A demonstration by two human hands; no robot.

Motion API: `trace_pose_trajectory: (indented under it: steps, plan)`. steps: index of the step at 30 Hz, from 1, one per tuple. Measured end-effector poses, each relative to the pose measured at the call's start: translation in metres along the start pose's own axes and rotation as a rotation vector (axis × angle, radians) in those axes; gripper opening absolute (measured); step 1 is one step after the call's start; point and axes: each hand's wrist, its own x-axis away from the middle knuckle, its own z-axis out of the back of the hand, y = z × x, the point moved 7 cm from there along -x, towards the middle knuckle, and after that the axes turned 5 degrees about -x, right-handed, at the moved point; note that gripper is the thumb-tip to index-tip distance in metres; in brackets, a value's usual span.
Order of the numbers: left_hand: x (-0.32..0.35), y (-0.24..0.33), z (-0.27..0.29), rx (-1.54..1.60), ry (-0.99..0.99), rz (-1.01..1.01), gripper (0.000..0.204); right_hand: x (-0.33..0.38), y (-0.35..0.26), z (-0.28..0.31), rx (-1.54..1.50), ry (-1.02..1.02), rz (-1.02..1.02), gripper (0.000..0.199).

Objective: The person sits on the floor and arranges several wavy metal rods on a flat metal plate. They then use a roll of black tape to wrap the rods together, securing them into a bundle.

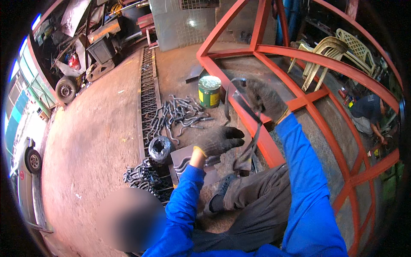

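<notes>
We held a curved metal strip (252, 128) between our two gloved hands, above the workshop floor and just in front of the red-painted steel frame (308, 103) that filled the right side of the view. Our right hand (265, 99) was raised higher and farther out, its fingers closed around the upper end of the strip where it hooked over in a bend; our left hand (219, 140) sat lower and nearer to us, fingers curled and mostly closed, touching or just beside the strip's lower part, though we could not tell from this view whether it truly gripped it. The strip's long axis ran steeply, from the right hand down and slightly leftward toward our knee, so its lower end lay nearer the left hand and its hooked top stayed with the right. Both sleeves were blue, and our grey trouser leg and dark shoe (224, 186) showed beneath the strip. On the floor to the left of our hands lay a scatter of bent metal scroll pieces (182, 113), a roll of dark wire (160, 147) just beside the left hand, and a second heap of scrolls (141, 175) closer in. A green paint tin (209, 91) stood near the frame's corner. Pale plastic chairs (329, 49) stood beyond the frame, and another person (368, 113) crouched at work far to the right.
</notes>
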Motion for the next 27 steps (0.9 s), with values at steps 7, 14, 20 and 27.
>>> trace_pose_trajectory:
  steps: [7, 14, 20, 27]
  plan:
    - [0.002, -0.034, -0.023, -0.077, -0.004, 0.163, 0.063, 0.008, 0.020, -0.014, -0.363, 0.130, -0.004, 0.029]
    - [0.008, -0.043, -0.051, 0.303, -0.180, 0.268, 0.045, 0.018, 0.008, -0.020, -0.572, 0.095, 0.219, 0.035]
    - [-0.001, -0.079, -0.035, 0.458, 0.219, 0.343, 0.027, 0.033, 0.006, 0.006, -0.672, 0.118, 0.199, 0.035]
    - [0.005, -0.085, -0.011, 0.435, 0.221, 0.326, 0.033, 0.063, 0.002, 0.076, -0.871, 0.259, 0.337, 0.030]
